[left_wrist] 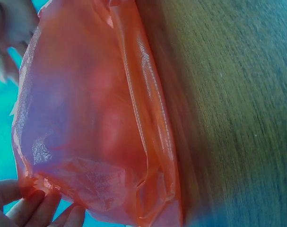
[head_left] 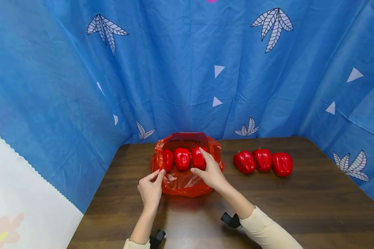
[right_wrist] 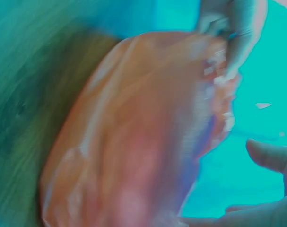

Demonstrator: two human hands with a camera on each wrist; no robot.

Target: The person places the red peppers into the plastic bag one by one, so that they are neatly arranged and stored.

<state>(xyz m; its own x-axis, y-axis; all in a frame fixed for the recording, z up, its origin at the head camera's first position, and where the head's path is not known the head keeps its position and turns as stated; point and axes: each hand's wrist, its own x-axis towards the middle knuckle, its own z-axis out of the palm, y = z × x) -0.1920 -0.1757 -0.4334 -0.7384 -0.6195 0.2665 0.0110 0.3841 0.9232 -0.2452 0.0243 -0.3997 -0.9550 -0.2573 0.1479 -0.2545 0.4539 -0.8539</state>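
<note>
A red translucent plastic bag point(head_left: 184, 188) stands open-mouthed on the table, with three red bell peppers point(head_left: 182, 159) in a row inside it. At the bag's near left rim my left hand point(head_left: 150, 190) pinches the plastic between thumb and fingers; the left wrist view shows the fingertips point(left_wrist: 44, 201) gathered on the edge. My right hand point(head_left: 212, 174) is over the right side of the mouth, thumb and fingers spread apart, overlapping the rightmost pepper in the head view. In the right wrist view its thumb point(right_wrist: 268, 155) holds nothing.
Three more red bell peppers point(head_left: 263, 160) lie side by side on the brown wooden table point(head_left: 318, 193), right of the bag. A blue patterned curtain point(head_left: 187, 69) hangs behind and around the table. Black wrist mounts point(head_left: 230, 220) are near both forearms.
</note>
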